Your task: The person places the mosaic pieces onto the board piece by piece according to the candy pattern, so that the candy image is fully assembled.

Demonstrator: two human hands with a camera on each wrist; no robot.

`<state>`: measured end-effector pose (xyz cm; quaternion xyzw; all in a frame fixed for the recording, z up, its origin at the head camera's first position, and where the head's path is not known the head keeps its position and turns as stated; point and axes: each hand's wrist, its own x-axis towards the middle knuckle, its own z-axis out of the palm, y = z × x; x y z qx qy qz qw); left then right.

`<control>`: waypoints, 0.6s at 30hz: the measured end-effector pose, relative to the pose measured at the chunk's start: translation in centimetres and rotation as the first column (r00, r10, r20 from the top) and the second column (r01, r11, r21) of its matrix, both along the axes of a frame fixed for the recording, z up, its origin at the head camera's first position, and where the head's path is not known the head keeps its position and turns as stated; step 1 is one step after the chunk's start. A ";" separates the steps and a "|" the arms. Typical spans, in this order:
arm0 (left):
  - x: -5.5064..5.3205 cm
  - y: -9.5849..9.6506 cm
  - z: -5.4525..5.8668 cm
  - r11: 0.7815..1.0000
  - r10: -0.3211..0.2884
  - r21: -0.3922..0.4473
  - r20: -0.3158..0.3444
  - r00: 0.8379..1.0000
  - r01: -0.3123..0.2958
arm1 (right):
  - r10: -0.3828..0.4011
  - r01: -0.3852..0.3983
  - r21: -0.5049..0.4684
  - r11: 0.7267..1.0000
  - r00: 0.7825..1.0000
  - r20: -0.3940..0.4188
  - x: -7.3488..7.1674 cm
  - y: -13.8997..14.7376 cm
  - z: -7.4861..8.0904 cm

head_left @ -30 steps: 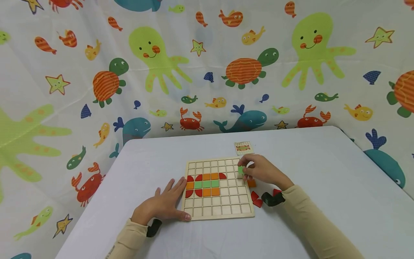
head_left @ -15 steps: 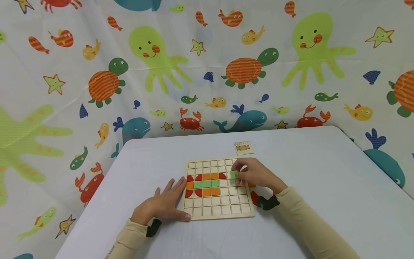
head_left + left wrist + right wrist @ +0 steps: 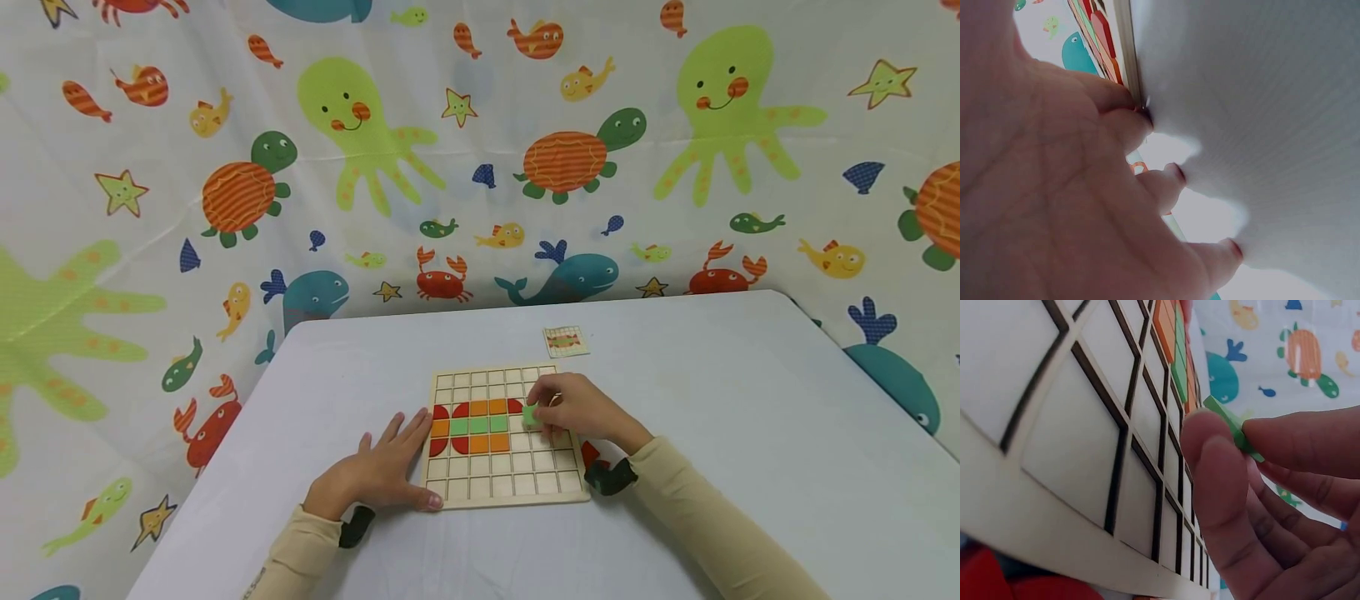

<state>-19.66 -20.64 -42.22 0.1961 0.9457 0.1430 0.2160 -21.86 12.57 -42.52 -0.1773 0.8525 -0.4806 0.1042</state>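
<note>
A wooden grid board [image 3: 517,490] lies on the white table. Coloured tiles fill part of it from the left edge: red rounded pieces, orange squares [image 3: 480,445] and a row of green squares [image 3: 478,426]. Between thumb and fingertips my right hand [image 3: 583,408] pinches a green square tile [image 3: 1233,428], close over the board just right of the green row. In the right wrist view that tile is tilted. My left hand [image 3: 375,473] lies with fingers spread on the table, its thumb and index finger touching the board's left side.
A small pattern card [image 3: 566,342] with a printed grid design lies behind the board. Loose red pieces [image 3: 590,454] sit by the board's right edge, partly hidden by the right wrist. A curtain [image 3: 465,75] with sea animals hangs behind the table.
My right hand has carried the green tile leftward and slightly nearer to me, from the board's right edge to beside the pattern. The left hand has stayed still.
</note>
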 end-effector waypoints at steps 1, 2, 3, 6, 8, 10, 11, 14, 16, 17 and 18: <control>0.0 0.0 0.0 1.000 -0.001 0.000 -0.001 1.000 0.001 | -0.002 0.002 0.008 1.000 1.000 0.000 0.0 -0.1 0.0; 0.0 0.0 0.0 1.000 -0.001 0.001 -0.001 1.000 0.001 | -0.006 0.006 0.019 1.000 1.000 0.000 0.0 -0.2 -0.1; 0.0 0.0 0.0 1.000 -0.002 0.001 -0.002 1.000 0.002 | -0.009 0.009 0.028 1.000 1.000 -0.001 0.0 -0.3 -0.1; 0.0 0.0 0.0 1.000 -0.002 0.002 -0.004 1.000 0.002 | -0.018 0.019 0.061 0.998 1.000 -0.013 0.0 -0.6 -0.2; 0.0 0.0 -0.1 1.000 -0.002 0.001 -0.006 1.000 0.002 | -0.020 0.022 0.075 0.997 1.000 -0.021 0.0 -0.8 -0.3; 0.0 0.0 -0.1 1.000 0.000 0.000 -0.005 1.000 0.000 | -0.016 0.021 0.097 0.995 0.999 -0.044 0.1 -1.0 -0.4; 0.0 0.0 -0.1 1.000 0.000 0.000 -0.004 1.000 0.000 | -0.014 0.019 0.106 0.994 0.999 -0.052 0.1 -1.1 -0.4; 0.0 0.0 -0.2 1.000 0.002 -0.003 -0.001 1.000 -0.002 | -0.005 0.015 0.130 0.991 0.997 -0.081 0.1 -1.3 -0.5; -0.1 0.0 -0.2 1.000 0.003 -0.004 0.000 1.000 -0.003 | -0.007 0.021 0.145 0.989 0.995 -0.098 0.2 -1.4 -0.5; -0.1 0.0 -0.2 1.000 0.003 -0.005 0.001 1.000 -0.003 | -0.013 0.028 0.150 0.988 0.994 -0.104 0.2 -1.5 -0.5; -0.1 0.0 -0.2 1.000 0.004 -0.005 0.002 1.000 -0.004 | -0.020 0.037 0.154 0.987 0.994 -0.110 0.2 -1.6 -0.5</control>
